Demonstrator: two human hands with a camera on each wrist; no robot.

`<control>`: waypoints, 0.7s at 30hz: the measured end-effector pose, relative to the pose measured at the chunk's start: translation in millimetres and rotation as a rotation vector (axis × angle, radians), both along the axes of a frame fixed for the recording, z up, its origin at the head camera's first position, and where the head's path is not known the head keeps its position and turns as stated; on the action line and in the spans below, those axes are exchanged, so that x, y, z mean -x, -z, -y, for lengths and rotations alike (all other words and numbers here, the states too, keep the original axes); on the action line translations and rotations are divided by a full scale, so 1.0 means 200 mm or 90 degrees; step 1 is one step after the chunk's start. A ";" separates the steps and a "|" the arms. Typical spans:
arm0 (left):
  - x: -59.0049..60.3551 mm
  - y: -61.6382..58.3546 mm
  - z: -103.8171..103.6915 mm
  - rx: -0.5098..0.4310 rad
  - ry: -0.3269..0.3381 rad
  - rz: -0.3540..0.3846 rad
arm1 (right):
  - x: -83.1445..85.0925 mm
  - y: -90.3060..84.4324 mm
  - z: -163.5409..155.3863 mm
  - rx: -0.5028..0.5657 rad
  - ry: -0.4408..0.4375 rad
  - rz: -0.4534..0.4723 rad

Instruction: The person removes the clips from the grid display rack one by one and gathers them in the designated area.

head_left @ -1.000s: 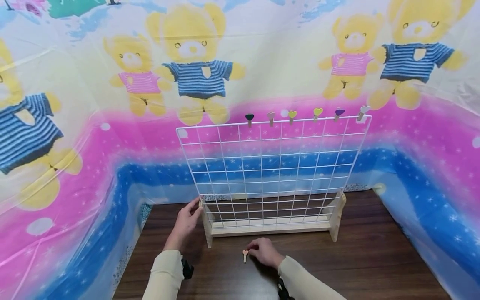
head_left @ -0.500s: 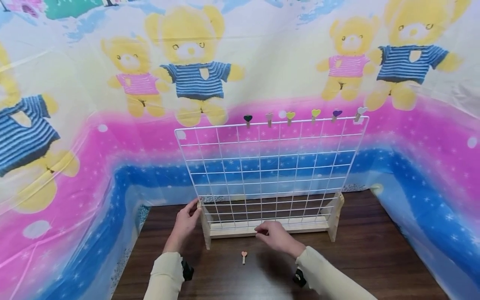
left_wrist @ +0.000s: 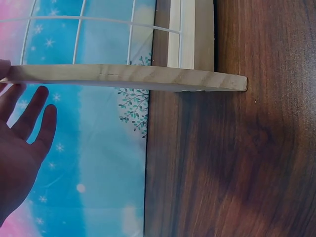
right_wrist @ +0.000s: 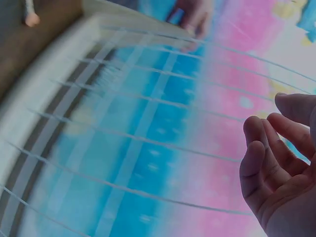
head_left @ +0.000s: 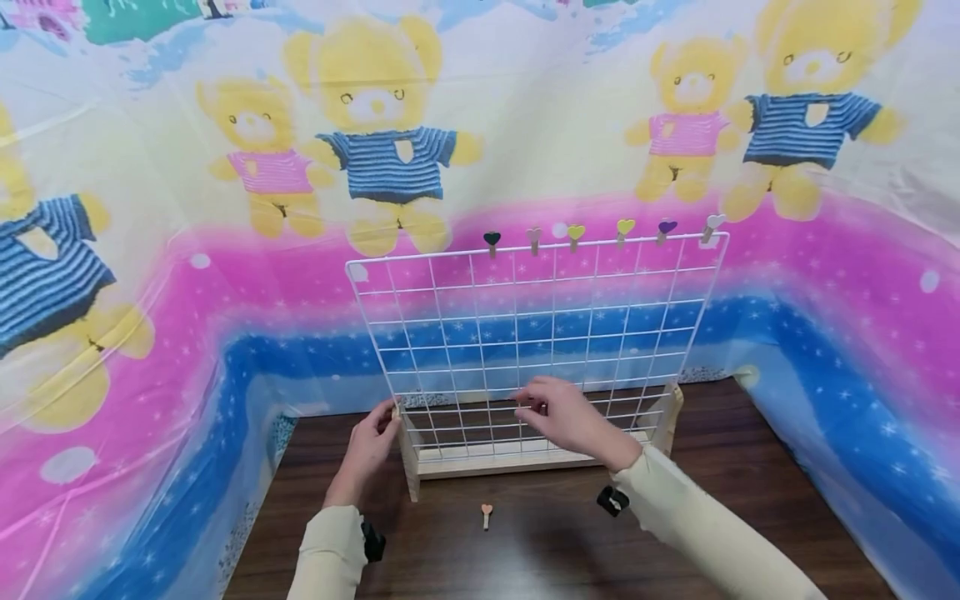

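Left hand [head_left: 372, 440]: thumb and finger pinching the upper end of the rack's left wooden upright [head_left: 408, 462], remaining fingers spread loose. Right hand [head_left: 566, 417]: fingers bent, in front of the lower part of the white wire grid [head_left: 553, 339]; cannot tell whether anything is pinched at the fingertips. Wooden crossbar [head_left: 502, 463]: runs beneath the grid between the uprights. Heart clip, orange [head_left: 487, 514]: one, lying on the dark wooden table [head_left: 420, 567] in front of the rack, apart from both hands. Heart clips along the grid's top bar, six, left to right: dark green [head_left: 491, 240], pale pink [head_left: 534, 237], yellow [head_left: 575, 234], yellow, purple [head_left: 666, 227], white [head_left: 716, 223]. Backdrop: bear-print cloth [head_left: 540, 100], behind and around the table.
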State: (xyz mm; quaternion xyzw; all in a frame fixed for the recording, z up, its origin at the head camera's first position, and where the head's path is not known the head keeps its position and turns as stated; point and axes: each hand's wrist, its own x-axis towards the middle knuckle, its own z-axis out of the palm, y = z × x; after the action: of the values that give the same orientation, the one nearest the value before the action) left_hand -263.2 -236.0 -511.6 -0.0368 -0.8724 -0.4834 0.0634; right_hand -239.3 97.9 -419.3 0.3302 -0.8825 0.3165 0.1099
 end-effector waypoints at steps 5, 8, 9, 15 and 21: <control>0.01 0.00 0.02 0.012 -0.001 -0.006 | 0.02 -0.21 -0.02 0.023 0.005 -0.062; 0.02 0.00 0.03 0.013 0.005 -0.012 | 0.03 -0.33 -0.01 0.054 0.010 -0.102; 0.01 0.00 0.03 0.013 0.008 -0.012 | 0.04 -0.36 -0.01 0.063 0.015 -0.114; 0.01 0.00 0.03 0.001 0.015 -0.020 | 0.05 -0.55 0.02 0.121 0.027 -0.160; 0.01 0.00 0.02 -0.003 0.017 -0.031 | 0.07 -0.69 0.07 0.185 0.034 -0.200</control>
State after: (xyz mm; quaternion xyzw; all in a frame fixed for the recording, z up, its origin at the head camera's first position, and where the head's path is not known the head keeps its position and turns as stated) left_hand -265.7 -239.6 -512.3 -0.0602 -0.8689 -0.4851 0.0778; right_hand -253.4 83.9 -281.1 0.3324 -0.8083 0.3818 0.3006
